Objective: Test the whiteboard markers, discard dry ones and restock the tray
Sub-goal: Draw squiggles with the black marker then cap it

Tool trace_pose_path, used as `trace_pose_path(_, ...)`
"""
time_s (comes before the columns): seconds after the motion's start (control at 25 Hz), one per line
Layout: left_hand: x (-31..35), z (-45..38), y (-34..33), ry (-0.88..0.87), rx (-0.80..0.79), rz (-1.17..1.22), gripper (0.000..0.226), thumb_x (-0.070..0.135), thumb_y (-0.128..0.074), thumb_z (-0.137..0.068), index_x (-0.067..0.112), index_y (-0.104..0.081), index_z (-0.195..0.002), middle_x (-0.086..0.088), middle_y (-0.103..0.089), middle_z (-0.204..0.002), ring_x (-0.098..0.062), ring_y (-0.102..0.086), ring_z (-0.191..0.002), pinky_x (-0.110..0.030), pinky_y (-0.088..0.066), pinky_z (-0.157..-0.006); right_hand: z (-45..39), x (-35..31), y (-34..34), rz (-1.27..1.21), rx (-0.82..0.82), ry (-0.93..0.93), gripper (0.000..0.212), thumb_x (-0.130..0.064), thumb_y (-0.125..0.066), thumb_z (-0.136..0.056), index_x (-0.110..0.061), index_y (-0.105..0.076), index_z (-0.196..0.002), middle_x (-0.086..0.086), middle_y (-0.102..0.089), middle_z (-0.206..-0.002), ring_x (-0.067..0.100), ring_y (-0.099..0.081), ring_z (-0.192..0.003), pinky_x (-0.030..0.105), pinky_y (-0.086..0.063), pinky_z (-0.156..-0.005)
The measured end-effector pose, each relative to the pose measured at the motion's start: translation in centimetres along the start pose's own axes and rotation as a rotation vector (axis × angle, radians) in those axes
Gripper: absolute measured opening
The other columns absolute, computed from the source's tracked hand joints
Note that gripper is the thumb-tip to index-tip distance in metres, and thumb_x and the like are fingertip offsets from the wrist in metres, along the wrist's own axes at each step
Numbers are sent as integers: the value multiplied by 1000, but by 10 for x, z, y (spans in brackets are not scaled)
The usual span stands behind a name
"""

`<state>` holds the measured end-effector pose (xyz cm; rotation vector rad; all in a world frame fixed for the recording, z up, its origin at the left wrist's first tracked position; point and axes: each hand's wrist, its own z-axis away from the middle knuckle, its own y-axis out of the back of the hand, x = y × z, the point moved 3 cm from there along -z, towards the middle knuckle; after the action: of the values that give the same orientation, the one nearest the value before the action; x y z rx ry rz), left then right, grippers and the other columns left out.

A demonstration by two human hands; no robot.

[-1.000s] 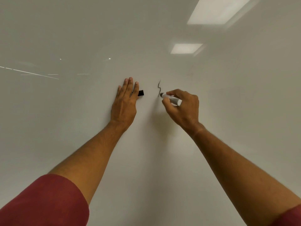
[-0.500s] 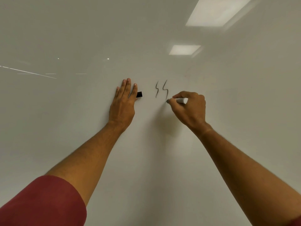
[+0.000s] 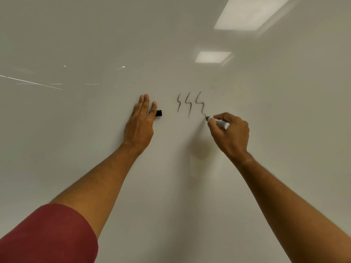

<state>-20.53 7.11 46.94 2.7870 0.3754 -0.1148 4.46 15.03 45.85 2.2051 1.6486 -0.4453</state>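
While the right hand (image 3: 230, 133) grips a white marker (image 3: 218, 123) at about three o'clock from centre, its tip touches the whiteboard (image 3: 76, 130) at the foot of the third squiggle (image 3: 201, 104). At nine o'clock from the squiggles, the left hand (image 3: 139, 126) lies flat on the board, straight fingers pinning a black cap (image 3: 158, 113).

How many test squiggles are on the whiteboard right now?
3, side by side between the hands: the left dark squiggle, the middle one, and the right one, its lower end at the white marker's tip.
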Motion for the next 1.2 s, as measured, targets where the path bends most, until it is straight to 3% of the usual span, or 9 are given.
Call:
trace_pose_path(0.08,1,5,0,-6,1,-5,62,-22,-53,-80,-3,-42,-139,-24,-29,-151,-35,-23,-142,-42,-27,-114,10,6,0,-64,-101,-35,15,-36,-69,-82,-22,-75,-85,-13,-70,-74,3,-65,-68,16,-49,-59)
trace_pose_path(0.24,2,22,1,-82,20,-6,52,-17,-64,-77,-4,-55,-127,-26,-49,-137,-39,-45,-129,-45,-37,-108,22,14,5,-340,-109,-152,18,-36,-75,-82,-22,-76,-93,-10,-72,-87,1,-67,-82,13,-48,-67)
trace_pose_path(0.32,6,34,6,-87,36,45,50,-14,-68,-76,-1,-60,-123,-23,-60,-119,-39,-58,-108,-41,-54,-84,28,15,4,-411,-148,-167,22,-35,-77,-80,-19,-76,-97,-8,-72,-93,3,-67,-86,12,-49,-68)
trace_pose_path(0.36,10,39,8,-98,35,74,49,-13,-69,-76,0,-61,-122,-20,-61,-108,-36,-60,-96,-34,-54,-69,31,15,2,-421,-174,-162,23,-32,-78,-80,-18,-76,-98,-6,-73,-93,4,-68,-85,12,-49,-66)
trace_pose_path(0.44,16,50,12,-132,1,130,47,-12,-70,-77,-1,-62,-121,-15,-58,-95,-30,-56,-82,-26,-45,-57,37,15,-4,-399,-226,-149,23,-29,-79,-79,-17,-76,-98,-5,-74,-90,6,-68,-80,12,-49,-64)
trace_pose_path(0.6,19,65,17,-157,-36,196,34,-6,-72,-78,-4,-66,-111,-14,-60,-90,-29,-58,-80,-33,-54,-62,51,15,-17,-340,-303,-140,19,-27,-80,-78,-23,-76,-96,-10,-72,-86,3,-67,-80,12,-50,-68)
trace_pose_path(0.76,25,76,25,-185,-70,227,22,0,-73,-79,-1,-67,-99,-12,-62,-88,-25,-58,-79,-31,-54,-67,64,14,-29,-346,-355,-135,19,-25,-80,-78,-22,-77,-96,-12,-72,-84,0,-66,-76,10,-46,-67)
trace_pose_path(1.2,29,99,34,-207,-136,194,20,4,-73,-80,0,-67,-99,-12,-62,-89,-24,-57,-78,-27,-48,-66,87,12,-43,-405,-433,-128,18,-22,-80,-79,-21,-76,-96,-12,-71,-85,0,-64,-77,9,-46,-65)
